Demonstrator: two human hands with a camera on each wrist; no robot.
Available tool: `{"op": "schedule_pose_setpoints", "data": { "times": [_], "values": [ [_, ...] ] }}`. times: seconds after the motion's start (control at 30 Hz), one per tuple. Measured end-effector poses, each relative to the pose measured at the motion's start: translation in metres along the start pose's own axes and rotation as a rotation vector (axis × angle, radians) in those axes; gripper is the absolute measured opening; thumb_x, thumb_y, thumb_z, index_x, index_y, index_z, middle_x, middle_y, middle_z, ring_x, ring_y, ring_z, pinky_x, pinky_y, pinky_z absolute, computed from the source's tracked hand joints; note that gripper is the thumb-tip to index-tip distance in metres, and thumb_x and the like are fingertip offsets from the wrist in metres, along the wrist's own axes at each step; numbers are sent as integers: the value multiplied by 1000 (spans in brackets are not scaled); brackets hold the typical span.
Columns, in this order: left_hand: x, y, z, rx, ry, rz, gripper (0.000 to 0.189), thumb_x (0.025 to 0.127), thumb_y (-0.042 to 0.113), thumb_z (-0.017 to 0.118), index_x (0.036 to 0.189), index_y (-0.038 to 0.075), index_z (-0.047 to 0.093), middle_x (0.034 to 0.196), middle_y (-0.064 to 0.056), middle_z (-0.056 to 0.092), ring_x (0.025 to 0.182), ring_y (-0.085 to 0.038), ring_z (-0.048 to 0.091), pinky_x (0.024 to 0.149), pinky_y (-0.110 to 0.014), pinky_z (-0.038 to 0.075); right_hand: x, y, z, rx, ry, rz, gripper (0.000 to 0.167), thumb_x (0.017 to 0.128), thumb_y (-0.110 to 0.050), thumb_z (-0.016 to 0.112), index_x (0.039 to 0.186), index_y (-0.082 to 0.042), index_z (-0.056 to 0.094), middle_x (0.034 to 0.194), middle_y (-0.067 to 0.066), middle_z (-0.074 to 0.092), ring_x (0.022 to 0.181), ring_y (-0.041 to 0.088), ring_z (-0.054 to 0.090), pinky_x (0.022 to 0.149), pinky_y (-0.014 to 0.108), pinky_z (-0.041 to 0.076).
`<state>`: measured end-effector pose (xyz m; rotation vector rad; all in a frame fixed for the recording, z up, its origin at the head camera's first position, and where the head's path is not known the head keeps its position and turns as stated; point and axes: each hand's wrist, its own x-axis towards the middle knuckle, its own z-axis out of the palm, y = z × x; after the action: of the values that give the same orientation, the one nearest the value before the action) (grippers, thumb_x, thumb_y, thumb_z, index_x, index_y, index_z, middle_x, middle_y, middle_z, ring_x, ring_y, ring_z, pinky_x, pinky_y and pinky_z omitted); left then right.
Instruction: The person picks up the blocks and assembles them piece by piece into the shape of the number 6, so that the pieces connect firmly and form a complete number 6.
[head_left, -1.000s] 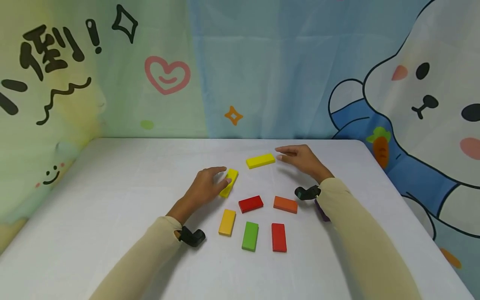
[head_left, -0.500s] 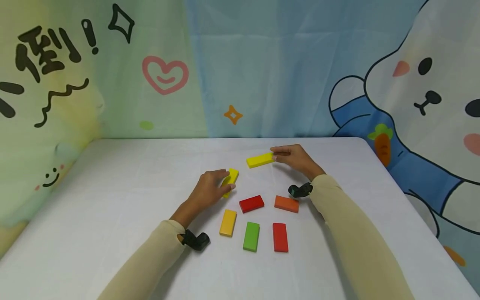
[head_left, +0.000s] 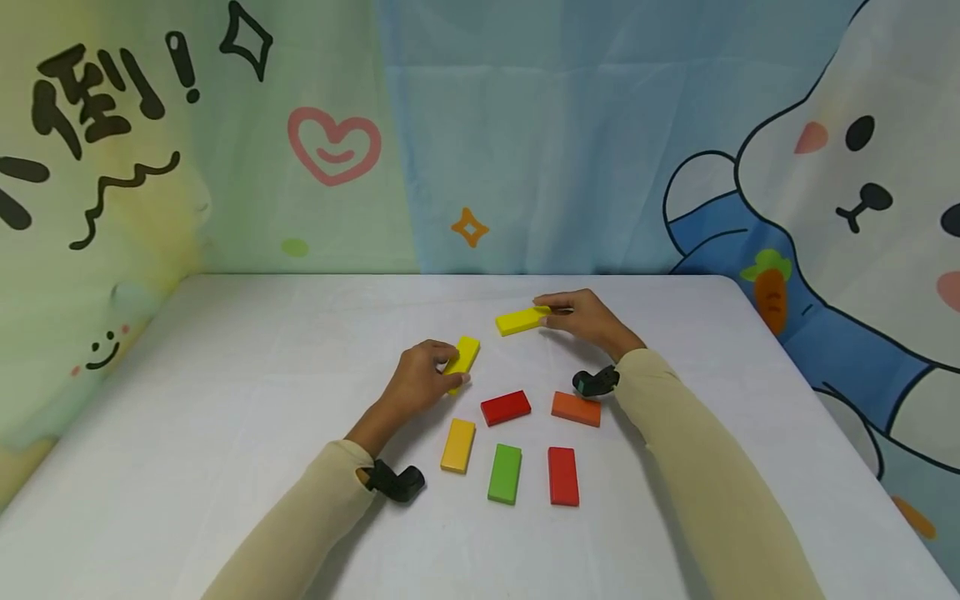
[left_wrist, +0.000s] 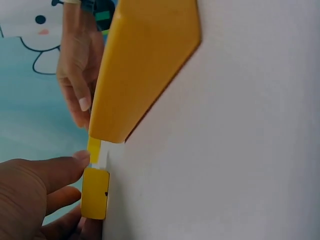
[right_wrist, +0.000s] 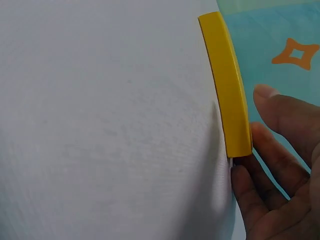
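My left hand [head_left: 422,379] has its thumb and fingers on either side of a yellow block [head_left: 467,353] that lies slanted on the table. In the left wrist view, this block's end [left_wrist: 95,194] shows between the thumb and the lower fingers. Farther back, my right hand [head_left: 585,319] is at the right end of another yellow block [head_left: 517,322]. Seen from the right wrist, the fingers lie by that end of the block [right_wrist: 230,90], while a gap shows between the thumb and the block. Both blocks lie flat.
Closer to me lie a red block [head_left: 506,408], an orange block [head_left: 576,409], an amber block [head_left: 457,446], a green block [head_left: 505,474] and a second red block [head_left: 563,477]. A white cloth covers the table [head_left: 225,375]. A printed curtain [head_left: 540,150] hangs behind it.
My right hand has moved left onto the far yellow block's end. The left hand has come in closer around its block. Both blocks appear to stay in place.
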<state>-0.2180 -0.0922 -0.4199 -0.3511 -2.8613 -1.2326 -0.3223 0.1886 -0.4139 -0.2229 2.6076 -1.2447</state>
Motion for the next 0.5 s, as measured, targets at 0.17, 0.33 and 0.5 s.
{"op": "schedule_pose_setpoints", "data": {
  "times": [0.17,0.33,0.5],
  "values": [
    [-1,0,1,-19,8,4,36,83,9,78,117,-1,70,121,-16,62,100,-27,63,81,-33,55,2,-1,2,-9,5,-7,40,92,-12,68,131,-15,64,137,6,55,122,24,49,102,37,43],
    [-2,0,2,-36,10,-15,36,84,9,77,118,-1,69,121,-16,61,100,-27,63,82,-33,55,2,-3,2,-24,3,-13,39,92,-7,67,131,-12,64,136,8,56,123,25,48,103,38,42],
    [-3,0,3,-84,14,-45,40,85,9,76,122,-3,66,123,-15,60,104,-27,63,84,-33,54,2,-5,3,-33,-13,-38,41,91,-4,66,132,-7,62,136,11,55,123,26,48,104,39,41]
  ]
}}
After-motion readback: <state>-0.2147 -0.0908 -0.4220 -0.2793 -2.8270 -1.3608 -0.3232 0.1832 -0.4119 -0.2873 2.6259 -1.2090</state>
